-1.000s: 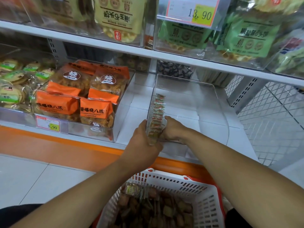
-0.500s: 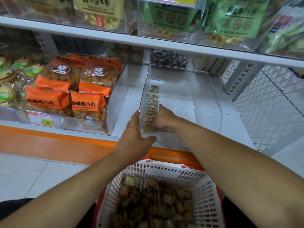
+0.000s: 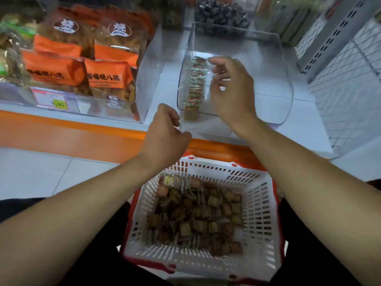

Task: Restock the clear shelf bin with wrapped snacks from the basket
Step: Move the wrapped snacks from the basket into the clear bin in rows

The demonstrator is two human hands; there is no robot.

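Clear plastic forms the shelf bin (image 3: 268, 65), which sits on the white shelf (image 3: 165, 83) with a single row of wrapped snacks (image 3: 195, 83) standing on edge along its left wall. The right hand (image 3: 231, 89) hovers inside the bin just beside that row, fingers loosely spread and holding nothing. The left hand (image 3: 165, 133) hangs in front of the shelf's orange edge, near the bin's front left corner, fingers loosely curled, its grip empty. Below both forearms sits a white slotted basket (image 3: 261, 213) with red trim, its floor covered by a heap of small brown wrapped snack squares (image 3: 198, 213). Left of the bin, another clear bin holds orange-labelled snack bags (image 3: 103, 75) behind a price tag (image 3: 52, 99) reading 9.90. Dark wrapped sweets (image 3: 222, 15) fill a bin further back.
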